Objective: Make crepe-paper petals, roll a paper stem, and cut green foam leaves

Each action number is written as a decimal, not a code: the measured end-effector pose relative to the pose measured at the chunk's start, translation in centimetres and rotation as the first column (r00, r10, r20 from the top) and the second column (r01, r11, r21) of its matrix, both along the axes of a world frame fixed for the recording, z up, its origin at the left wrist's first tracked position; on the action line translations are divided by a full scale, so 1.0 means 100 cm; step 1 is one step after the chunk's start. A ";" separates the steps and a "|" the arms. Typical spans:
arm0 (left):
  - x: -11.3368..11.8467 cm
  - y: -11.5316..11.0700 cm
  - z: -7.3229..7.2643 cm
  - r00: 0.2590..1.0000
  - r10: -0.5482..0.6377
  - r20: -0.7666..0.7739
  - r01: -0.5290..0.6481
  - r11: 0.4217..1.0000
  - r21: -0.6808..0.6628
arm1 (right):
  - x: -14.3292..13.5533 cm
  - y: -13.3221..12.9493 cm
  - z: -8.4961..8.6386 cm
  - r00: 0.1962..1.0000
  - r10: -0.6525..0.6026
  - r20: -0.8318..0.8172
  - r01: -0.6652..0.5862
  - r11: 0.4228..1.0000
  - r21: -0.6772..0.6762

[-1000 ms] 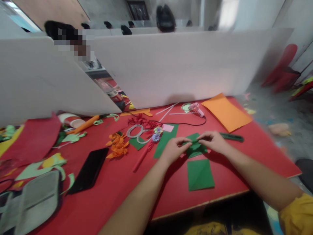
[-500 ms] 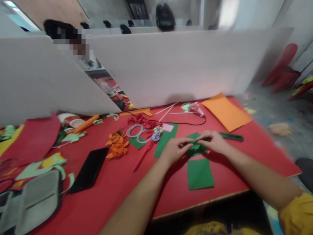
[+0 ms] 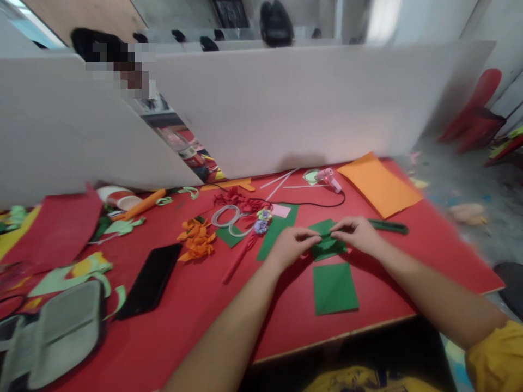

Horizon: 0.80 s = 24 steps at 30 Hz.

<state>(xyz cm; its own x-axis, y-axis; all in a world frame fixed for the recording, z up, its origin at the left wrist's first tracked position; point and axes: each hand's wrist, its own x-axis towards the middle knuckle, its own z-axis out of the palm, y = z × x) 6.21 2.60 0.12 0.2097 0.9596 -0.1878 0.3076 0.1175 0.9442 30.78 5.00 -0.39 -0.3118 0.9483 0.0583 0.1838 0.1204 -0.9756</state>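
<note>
Between my hands is a piece of green paper [image 3: 328, 248] with a raised fold across it. My left hand [image 3: 293, 246] pinches the fold's left end between thumb and fingers. At the other end, my right hand [image 3: 356, 235] is closed on the same fold. A flat green paper square [image 3: 335, 289] lies on the red table just below. Behind my right hand rests a dark green cutter-like tool [image 3: 388, 226]. Left of my hands are a longer green paper strip [image 3: 269, 242] and a red stick with small purple and yellow paper flowers [image 3: 262, 224].
A pink glue gun [image 3: 329, 178] with a black cord lies at the back, beside orange paper [image 3: 379, 185]. Orange paper flowers [image 3: 196, 239], a black phone [image 3: 151, 280] and a grey case [image 3: 67, 335] are to the left. A white partition [image 3: 294, 109] stands behind the table.
My fingers have shifted slightly along the green paper's fold, and the paper lies somewhat flatter and more visible. The other things on the table stay in place.
</note>
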 end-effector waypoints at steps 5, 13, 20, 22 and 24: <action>0.005 -0.003 0.004 1.000 -0.014 -0.004 0.014 0.999 0.046 | -0.003 -0.002 -0.001 0.999 -0.005 -0.035 0.004 0.999 -0.032; 0.005 -0.005 0.004 0.987 -0.008 -0.158 0.055 0.954 0.295 | -0.004 -0.008 0.003 0.998 0.029 0.049 -0.035 0.991 0.129; 0.009 -0.009 0.008 0.976 -0.024 -0.216 0.098 0.934 0.342 | -0.004 -0.010 0.012 0.977 0.036 0.210 -0.095 0.957 0.275; 0.008 -0.008 0.007 0.978 -0.009 -0.210 0.078 0.943 0.325 | -0.003 -0.008 0.010 0.976 0.030 0.214 -0.084 0.965 0.250; 0.006 -0.007 0.006 0.980 0.000 -0.197 0.061 0.951 0.303 | -0.001 -0.005 0.008 0.976 0.014 0.215 -0.064 0.972 0.226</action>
<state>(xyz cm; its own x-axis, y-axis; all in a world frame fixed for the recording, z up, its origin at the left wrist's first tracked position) 6.76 1.90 0.68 0.2292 0.9705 0.0744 0.4858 -0.1803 0.8553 30.67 4.49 0.37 -0.3772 0.9038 0.2023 0.3728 0.3481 -0.8601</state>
